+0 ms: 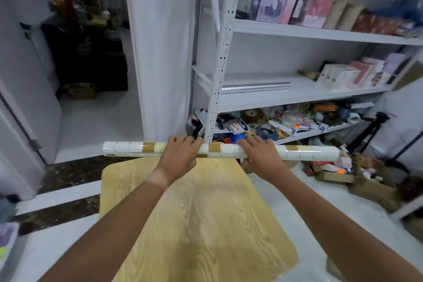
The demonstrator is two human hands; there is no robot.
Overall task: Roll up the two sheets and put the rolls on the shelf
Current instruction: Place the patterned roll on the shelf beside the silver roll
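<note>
A cream and tan checked roll [128, 149] lies crosswise at the far edge of the wooden table [201, 213], its ends sticking out past both sides. My left hand [177, 155] grips it left of the middle. My right hand [263, 158] grips it right of the middle, fingers over the top. A silver roll [255, 87] lies on the middle board of the white shelf [286, 95], near its left post.
The shelf's top board holds boxes and bags [297, 0]. Small boxes [348, 75] fill the right of the middle board. The lowest board is heaped with clutter [286, 123]. Cardboard and a tripod [375, 130] stand at right. An open doorway [91, 75] is at left.
</note>
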